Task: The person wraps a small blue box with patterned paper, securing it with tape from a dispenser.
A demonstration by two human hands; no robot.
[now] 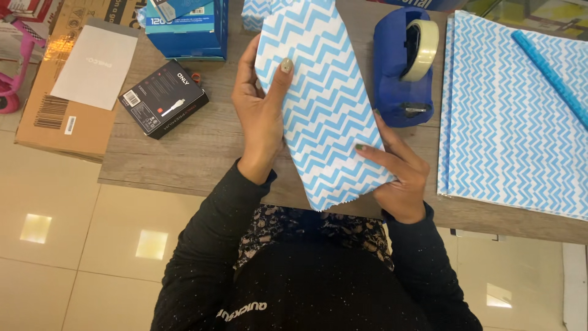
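Left hand [260,116] and right hand [398,175] clasp the blue-and-white chevron paper-wrapped package [321,104] at frame centre; keep edges pressed flat against the wooden surface [184,153]

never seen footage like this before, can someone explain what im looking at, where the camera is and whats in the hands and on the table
There is no machine here: a person works with two bare hands, and the one camera sits on their head, looking down. The left hand and the right hand grip the sides of a package wrapped in blue and white zigzag paper, held over the edge of a wooden table. On the table lie a blue tape dispenser, more sheets of the same zigzag paper with a blue roll on top, a small black box, a blue box and flat brown cardboard.
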